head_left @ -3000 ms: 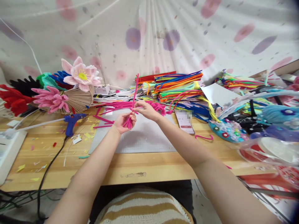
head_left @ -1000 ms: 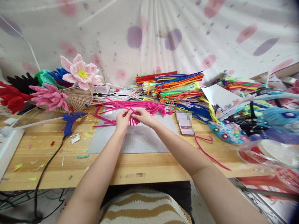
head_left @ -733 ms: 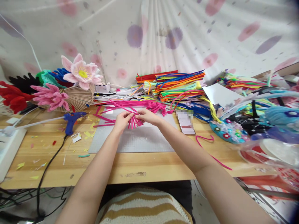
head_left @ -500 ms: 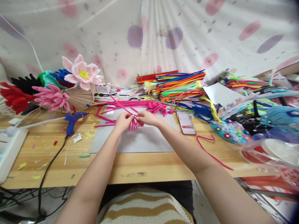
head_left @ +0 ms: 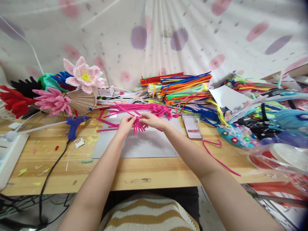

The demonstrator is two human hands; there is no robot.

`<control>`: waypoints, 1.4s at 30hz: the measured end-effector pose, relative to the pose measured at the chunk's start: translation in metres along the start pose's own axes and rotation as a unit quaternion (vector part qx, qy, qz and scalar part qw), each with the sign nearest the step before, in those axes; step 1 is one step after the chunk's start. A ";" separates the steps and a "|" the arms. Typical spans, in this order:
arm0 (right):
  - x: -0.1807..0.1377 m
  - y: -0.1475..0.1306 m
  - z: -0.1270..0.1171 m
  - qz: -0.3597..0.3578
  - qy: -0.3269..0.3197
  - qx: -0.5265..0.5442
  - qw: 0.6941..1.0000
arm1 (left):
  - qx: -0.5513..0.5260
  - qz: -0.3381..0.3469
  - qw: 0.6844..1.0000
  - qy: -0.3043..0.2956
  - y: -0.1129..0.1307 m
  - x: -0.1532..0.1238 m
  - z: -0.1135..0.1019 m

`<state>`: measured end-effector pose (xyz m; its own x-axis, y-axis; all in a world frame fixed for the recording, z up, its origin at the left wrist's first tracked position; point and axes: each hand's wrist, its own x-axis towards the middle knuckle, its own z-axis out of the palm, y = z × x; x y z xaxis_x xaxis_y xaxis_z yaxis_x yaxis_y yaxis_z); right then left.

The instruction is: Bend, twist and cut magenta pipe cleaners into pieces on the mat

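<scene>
I saw the left hand (head_left: pixel 126 124) and right hand (head_left: pixel 151 121), close together, pinching a bunch of pink stems (head_left: pixel 137 124) over the grey mat (head_left: pixel 149 146), at the person's twelve o'clock. It looked gathered, its ends splayed and free; loose pink lengths (head_left: pixel 106 130) lay apparently unworked at eleven.

No readable words or numbers
On the screen of the phone (head_left: pixel 192 126) there are some small marks and a reddish bar (head_left: pixel 192 131), but they are partly pixelated and too small for reading
</scene>
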<state>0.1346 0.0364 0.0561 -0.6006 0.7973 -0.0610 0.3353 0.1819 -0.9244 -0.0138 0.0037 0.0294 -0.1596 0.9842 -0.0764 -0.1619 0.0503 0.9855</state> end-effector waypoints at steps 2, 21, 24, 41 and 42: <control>-0.001 -0.002 -0.001 0.021 -0.013 0.070 0.997 | 0.033 0.022 0.999 -0.001 -0.002 0.002 -0.001; 0.004 0.006 0.001 -0.045 0.038 0.045 0.997 | 0.031 -0.039 0.999 -0.009 0.006 -0.003 0.001; 0.006 0.007 0.004 -0.049 0.090 -0.010 0.995 | 0.076 -0.014 0.997 0.000 0.001 0.001 -0.001; 0.005 0.003 -0.013 -0.038 0.010 0.080 0.996 | 0.042 -0.039 0.998 -0.039 0.015 -0.004 -0.002; 0.005 0.003 -0.013 -0.037 0.003 0.083 0.996 | 0.033 -0.040 0.998 -0.034 0.016 -0.004 0.000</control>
<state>0.1421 0.0486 0.0581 -0.6151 0.7884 0.0120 0.1656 0.1441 -0.9756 -0.0159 0.0006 0.0452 -0.0825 0.9857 -0.1467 -0.1074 0.1376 0.9847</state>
